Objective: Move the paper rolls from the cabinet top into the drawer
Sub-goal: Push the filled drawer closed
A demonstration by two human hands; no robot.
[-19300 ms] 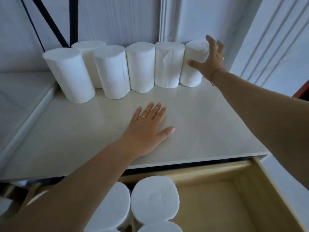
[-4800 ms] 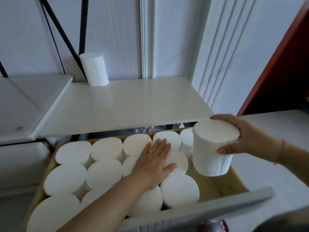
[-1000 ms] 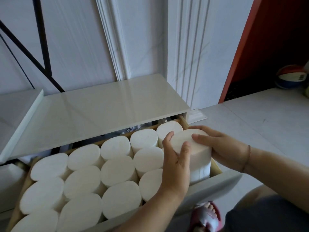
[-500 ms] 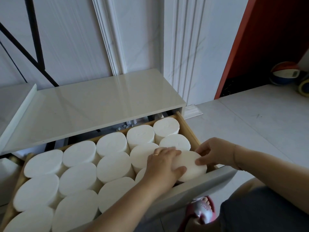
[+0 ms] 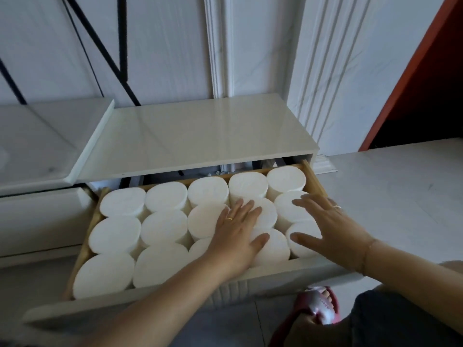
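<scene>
Several white paper rolls [image 5: 165, 225] stand upright in three rows and fill the open wooden drawer [image 5: 314, 180]. The cabinet top [image 5: 195, 136] above it carries no rolls. My left hand [image 5: 236, 235] lies flat, fingers spread, on the roll tops in the middle right of the drawer. My right hand [image 5: 328, 229] is spread flat over the rolls at the drawer's right end, by the last roll [image 5: 304, 237] in the front right corner. Neither hand grips anything.
The drawer's white front panel [image 5: 250, 288] juts toward me. A second white cabinet [image 5: 42, 146] adjoins on the left. Behind are a white panelled wall and black metal bars [image 5: 122, 36]. To the right lies pale floor [image 5: 390, 186] and a red panel edge. My slippered foot [image 5: 319, 309] is below the drawer.
The last roll has sunk fully into the drawer's front right corner. Both hands have let go of it and flattened out over the roll tops.
</scene>
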